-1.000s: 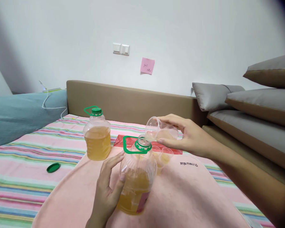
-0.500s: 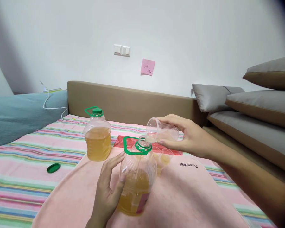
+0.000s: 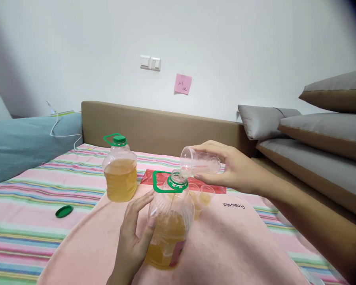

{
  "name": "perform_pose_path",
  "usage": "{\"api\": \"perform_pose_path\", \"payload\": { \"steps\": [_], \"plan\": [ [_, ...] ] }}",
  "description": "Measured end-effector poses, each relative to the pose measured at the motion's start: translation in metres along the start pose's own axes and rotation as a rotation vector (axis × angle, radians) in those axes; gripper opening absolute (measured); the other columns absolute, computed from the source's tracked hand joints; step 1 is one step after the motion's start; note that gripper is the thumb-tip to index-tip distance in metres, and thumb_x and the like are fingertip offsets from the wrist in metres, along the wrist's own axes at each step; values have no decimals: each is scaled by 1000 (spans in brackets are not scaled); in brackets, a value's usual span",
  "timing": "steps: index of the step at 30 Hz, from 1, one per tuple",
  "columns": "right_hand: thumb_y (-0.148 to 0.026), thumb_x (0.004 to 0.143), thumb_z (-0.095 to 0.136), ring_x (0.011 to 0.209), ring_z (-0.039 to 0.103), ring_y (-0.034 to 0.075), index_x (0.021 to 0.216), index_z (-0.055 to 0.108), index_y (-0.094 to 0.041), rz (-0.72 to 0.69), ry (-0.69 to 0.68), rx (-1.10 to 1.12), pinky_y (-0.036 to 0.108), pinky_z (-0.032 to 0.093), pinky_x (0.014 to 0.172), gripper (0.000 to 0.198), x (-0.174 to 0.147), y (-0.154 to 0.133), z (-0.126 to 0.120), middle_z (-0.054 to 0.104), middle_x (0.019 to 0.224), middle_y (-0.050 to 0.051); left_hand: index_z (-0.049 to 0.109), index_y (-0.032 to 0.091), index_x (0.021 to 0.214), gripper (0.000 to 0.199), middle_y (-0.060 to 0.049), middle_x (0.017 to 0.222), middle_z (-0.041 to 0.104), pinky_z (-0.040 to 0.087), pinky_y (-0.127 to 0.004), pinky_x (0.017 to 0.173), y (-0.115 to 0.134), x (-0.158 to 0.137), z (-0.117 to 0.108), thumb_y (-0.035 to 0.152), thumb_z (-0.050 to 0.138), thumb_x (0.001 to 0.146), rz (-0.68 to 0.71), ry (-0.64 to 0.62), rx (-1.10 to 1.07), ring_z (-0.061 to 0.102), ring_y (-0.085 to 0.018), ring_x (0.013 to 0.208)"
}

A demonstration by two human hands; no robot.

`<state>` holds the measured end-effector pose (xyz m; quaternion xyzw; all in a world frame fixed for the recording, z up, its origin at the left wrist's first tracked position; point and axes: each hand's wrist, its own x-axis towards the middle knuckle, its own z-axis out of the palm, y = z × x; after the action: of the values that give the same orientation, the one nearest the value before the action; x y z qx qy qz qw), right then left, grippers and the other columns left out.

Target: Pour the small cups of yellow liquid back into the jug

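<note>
An uncapped clear plastic bottle [image 3: 167, 233] of amber liquid stands upright before me, its green handle ring raised at the neck. Round its left side curves my left hand [image 3: 132, 233], thumb and fingers against the plastic. My right hand [image 3: 233, 166] grips a clear plastic cup [image 3: 206, 163], tipped on its side with its rim at the bottle's mouth. Only a little liquid or a few drops show near the cup's rim. Behind the bottle, partly hidden by it, are several clear cups [image 3: 207, 196] with some amber liquid in them.
A second, capped bottle [image 3: 120, 180] of amber liquid stands at the left. A loose green cap [image 3: 64, 211] lies on the striped sheet [image 3: 20, 221]. The pink cloth [image 3: 234, 245] spreads under the bottles, with red plastic [image 3: 148, 177] behind. Grey cushions [image 3: 323, 150] are stacked at the right.
The cup in my right hand is tipped slightly further, and less liquid shows in it. My left hand stays on the bottle. The whole view has shifted a little.
</note>
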<state>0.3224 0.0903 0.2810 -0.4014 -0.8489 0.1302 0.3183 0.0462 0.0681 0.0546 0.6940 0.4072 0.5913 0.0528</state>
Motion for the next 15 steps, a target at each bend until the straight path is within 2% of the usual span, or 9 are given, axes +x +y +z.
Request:
{"api": "perform_pose_path", "payload": {
  "steps": [8,15],
  "plan": [
    [-41,86,83,122,71,28,141,73,-28,-12,-42,10,46,57,109,57,3,-2,-3,72,134,7,60,30,147,38,-9,144,71,59,-45,112,-2,-1,0,36,58,110,-3,5,-5,68,-30,136],
    [-42,86,82,120,71,29,142,73,-30,-6,-54,-16,48,57,108,58,5,-1,-6,72,134,6,59,32,148,38,-8,146,70,57,-43,115,-4,-1,1,36,58,111,-16,-7,-14,66,-28,139]
  ]
}}
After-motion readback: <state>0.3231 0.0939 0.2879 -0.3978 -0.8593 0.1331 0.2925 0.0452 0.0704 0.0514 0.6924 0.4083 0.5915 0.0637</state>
